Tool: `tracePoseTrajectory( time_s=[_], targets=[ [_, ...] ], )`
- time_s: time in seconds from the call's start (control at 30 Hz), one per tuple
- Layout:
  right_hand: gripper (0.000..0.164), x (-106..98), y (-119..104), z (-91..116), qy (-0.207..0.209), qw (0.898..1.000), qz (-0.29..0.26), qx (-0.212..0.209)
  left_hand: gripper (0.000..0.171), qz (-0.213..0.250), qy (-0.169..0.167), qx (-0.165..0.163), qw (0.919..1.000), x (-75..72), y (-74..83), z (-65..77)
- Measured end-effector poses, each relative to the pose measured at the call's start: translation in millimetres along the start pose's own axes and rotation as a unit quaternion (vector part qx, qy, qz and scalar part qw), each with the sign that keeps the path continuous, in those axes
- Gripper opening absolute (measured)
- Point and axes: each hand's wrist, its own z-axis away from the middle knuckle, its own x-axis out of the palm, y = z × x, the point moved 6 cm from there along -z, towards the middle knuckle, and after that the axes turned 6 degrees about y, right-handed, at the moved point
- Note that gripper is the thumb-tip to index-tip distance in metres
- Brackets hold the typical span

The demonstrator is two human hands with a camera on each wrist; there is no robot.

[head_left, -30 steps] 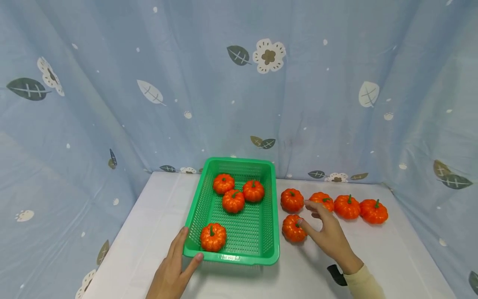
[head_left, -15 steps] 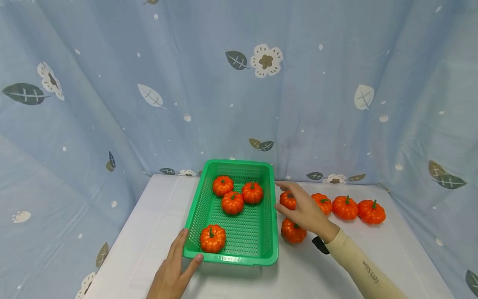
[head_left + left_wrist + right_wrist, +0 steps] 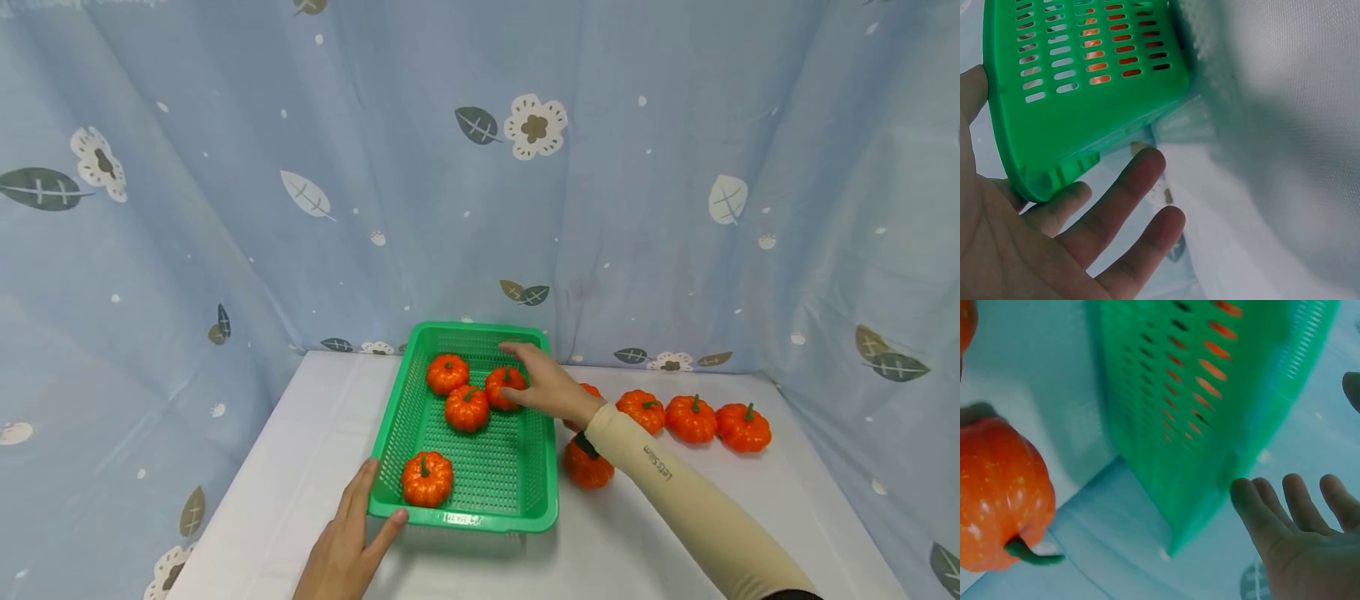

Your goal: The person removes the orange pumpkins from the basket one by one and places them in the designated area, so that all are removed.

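Note:
A green plastic basket [image 3: 465, 521] stands mid-table with several small orange toy pumpkins [image 3: 427, 479] inside. My left hand [image 3: 341, 542] rests against its near left corner, thumb on the front rim and fingers along the side. In the left wrist view, the outer fingers [image 3: 1116, 206] stretch past the basket corner without curling round it. My right hand [image 3: 551, 387] reaches in over the basket's right rim, thumb and fingers spread above the right-hand pumpkin [image 3: 501, 388]. The right wrist view shows that hand [image 3: 1310, 550] above the rim with its fingers extended, holding nothing.
Right of the basket, a pumpkin [image 3: 588, 467] and another behind it are partly hidden by my right forearm. Three more pumpkins [image 3: 691, 419] line up farther right on the white tabletop [image 3: 787, 492]. A blue patterned curtain [image 3: 420, 167] hangs behind and at both sides.
My right hand has moved left from the pumpkins outside the basket, across the rim, to over the ones inside. My left hand keeps its place at the corner. The pumpkins stay put.

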Motion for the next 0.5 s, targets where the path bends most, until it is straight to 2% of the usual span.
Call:
tracePoseTrajectory(
  time_s=[0.17, 0.3, 0.5],
  targets=[
    [0.074, 27, 12, -13, -0.046, 0.997, 0.05, 0.026, 0.08, -0.002, -0.002, -0.004, 1.0, -1.1, -0.3, 0.6],
    [0.072, 40, 21, -21, -0.041, 0.993, 0.108, 0.008, 0.08, -0.004, -0.003, -0.006, 1.0, -1.3, -0.9, 0.6],
    [0.07, 50, 28, -29, -0.048, 0.978, 0.202, -0.014, 0.081, -0.002, -0.011, -0.009, 0.9999, 0.0, -0.5, 0.3]
  ],
)
